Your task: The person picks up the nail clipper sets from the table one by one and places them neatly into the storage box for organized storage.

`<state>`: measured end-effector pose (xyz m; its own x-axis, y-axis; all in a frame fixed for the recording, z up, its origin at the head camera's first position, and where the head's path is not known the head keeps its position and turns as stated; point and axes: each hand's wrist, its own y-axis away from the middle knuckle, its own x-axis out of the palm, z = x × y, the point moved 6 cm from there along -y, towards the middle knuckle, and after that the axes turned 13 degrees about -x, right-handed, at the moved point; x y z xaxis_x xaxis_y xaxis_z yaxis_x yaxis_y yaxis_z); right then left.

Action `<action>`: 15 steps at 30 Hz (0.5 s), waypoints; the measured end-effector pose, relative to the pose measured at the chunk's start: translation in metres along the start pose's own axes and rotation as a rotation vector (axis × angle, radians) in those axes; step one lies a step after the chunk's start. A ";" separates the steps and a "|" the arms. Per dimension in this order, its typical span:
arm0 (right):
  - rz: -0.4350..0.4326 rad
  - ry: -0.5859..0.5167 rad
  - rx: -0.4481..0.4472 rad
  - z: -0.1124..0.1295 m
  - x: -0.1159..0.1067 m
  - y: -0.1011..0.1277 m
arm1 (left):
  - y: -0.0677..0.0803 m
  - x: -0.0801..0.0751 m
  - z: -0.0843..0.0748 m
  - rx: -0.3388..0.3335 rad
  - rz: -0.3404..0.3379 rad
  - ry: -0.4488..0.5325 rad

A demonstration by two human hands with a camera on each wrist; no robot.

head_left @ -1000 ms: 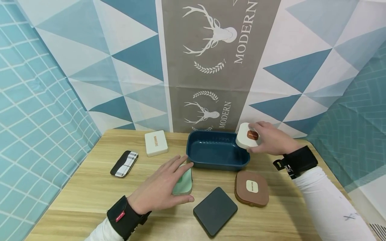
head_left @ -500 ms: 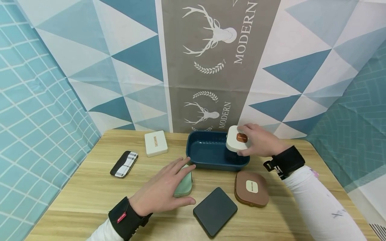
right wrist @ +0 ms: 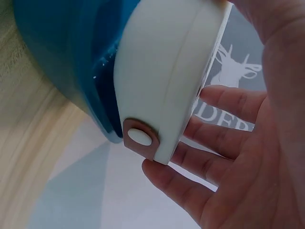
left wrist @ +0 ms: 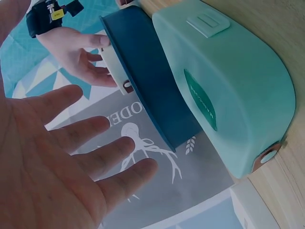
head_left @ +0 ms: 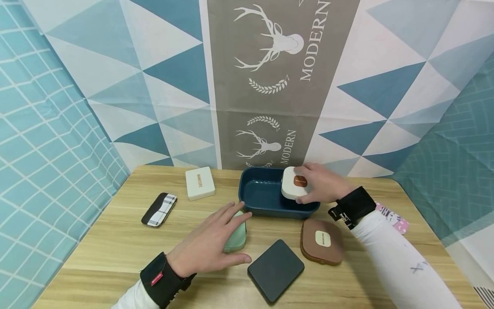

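Observation:
My right hand (head_left: pixel 318 186) grips a white rounded case (head_left: pixel 294 183) with a brown label, thumb on the near side and fingers curled over the far side. The case is tilted over the right part of a dark blue tray (head_left: pixel 266 211); in the right wrist view the white case (right wrist: pixel 167 71) is against the tray's wall (right wrist: pixel 62 52). My left hand (head_left: pixel 210 244) lies with straight, spread fingers over a mint green case (head_left: pixel 238 237) on the table just in front of the tray. In the left wrist view the palm (left wrist: pixel 57 162) hovers off the green case (left wrist: pixel 224 86).
On the wooden table lie a white rectangular case (head_left: pixel 199 183) and a plaid case (head_left: pixel 159 209) at the left, a dark square case (head_left: pixel 275 270) and a brown case (head_left: pixel 322 241) in front. A pink patterned item (head_left: pixel 394 217) lies beside my right sleeve.
My right hand has carried the white case leftward and down, from the tray's right rim to over its inside. My left hand has stayed on the green case.

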<state>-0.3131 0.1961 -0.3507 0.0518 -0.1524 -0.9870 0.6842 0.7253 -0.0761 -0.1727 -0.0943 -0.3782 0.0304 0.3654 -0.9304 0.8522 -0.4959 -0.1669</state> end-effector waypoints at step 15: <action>0.043 -0.009 -0.017 0.002 0.012 -0.006 | -0.001 -0.001 0.006 -0.041 0.000 -0.014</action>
<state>-0.3149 0.1884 -0.3614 0.0870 -0.1267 -0.9881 0.6689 0.7425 -0.0364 -0.1766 -0.0986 -0.3785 0.0236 0.3541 -0.9349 0.8731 -0.4628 -0.1533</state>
